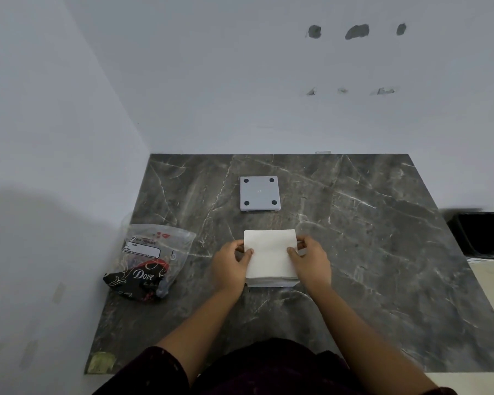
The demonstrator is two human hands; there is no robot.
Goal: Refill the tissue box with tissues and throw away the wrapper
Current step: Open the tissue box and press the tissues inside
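A stack of white square paper tissues point(270, 256) sits near the middle of the dark grey marble-patterned surface point(382, 266), resting on or in a pale grey base whose edge shows only along the near side of the stack. The left hand point(230, 265) grips the stack's left edge, thumb lying on the top sheet and the fingers point(239, 246) curled round the side. The right hand point(311, 262) mirrors it on the right edge, thumb on top, fingers wrapped over the far right corner. Both hands are closed on the stack.

Beyond the stack, apart from it, lies a pale grey square plastic tissue-box part point(259, 193) with four dark round pads at its corners facing up. To the left, near the surface's edge by the wall, lies a crumpled clear plastic wrapper point(151, 256) with black and red print. A black bin point(484, 233) stands on the floor past the right edge of the surface.
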